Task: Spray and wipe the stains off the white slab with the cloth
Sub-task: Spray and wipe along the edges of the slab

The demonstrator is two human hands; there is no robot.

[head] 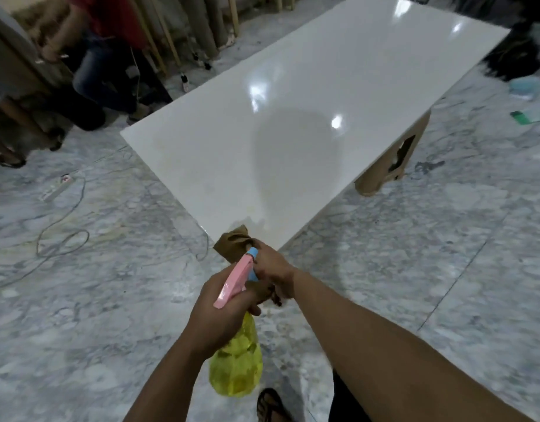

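A glossy white slab (308, 123) lies ahead on low tan supports, with faint yellowish stains near its closest corner. My left hand (215, 318) grips a spray bottle (236, 367) with a yellow body and a pink and blue head, its nozzle pointing toward the slab's near corner. My right hand (273, 269) holds a bunched brown cloth (232, 243) just before that corner and also touches the blue nozzle end of the sprayer.
A marble floor surrounds the slab. A white power strip (57, 187) and loose cables (58, 236) lie at left. People crouch at the far left (104, 65). A tan support (393, 159) shows under the slab's right edge. A green object (520, 117) lies at right. My sandalled foot (270, 405) is below.
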